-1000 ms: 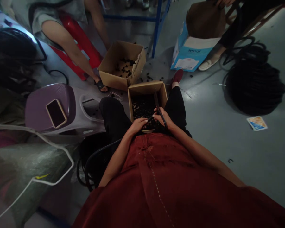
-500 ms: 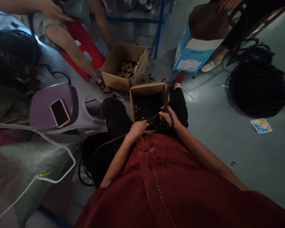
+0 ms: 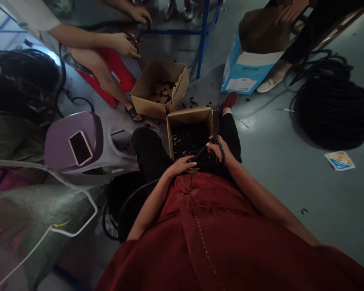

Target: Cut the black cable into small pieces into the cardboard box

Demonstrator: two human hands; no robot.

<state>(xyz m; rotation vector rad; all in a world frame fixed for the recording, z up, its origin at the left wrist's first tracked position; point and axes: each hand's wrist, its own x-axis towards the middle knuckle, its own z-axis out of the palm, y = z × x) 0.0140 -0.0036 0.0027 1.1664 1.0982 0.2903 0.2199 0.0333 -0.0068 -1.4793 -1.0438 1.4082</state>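
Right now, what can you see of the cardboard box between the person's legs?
The cardboard box is plain brown, open-topped and upright, with straight walls. Many small black pieces lie inside. The left hand and right hand are over its near side; whether they touch it is unclear. A second box stands just beyond, to the left; contact is uncertain.

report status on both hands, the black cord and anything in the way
Left hand gripping black cord. Right hand holding scissors, blades pointing forward. Cord runs toward right hand over cardboard box. No obstruction visible there.
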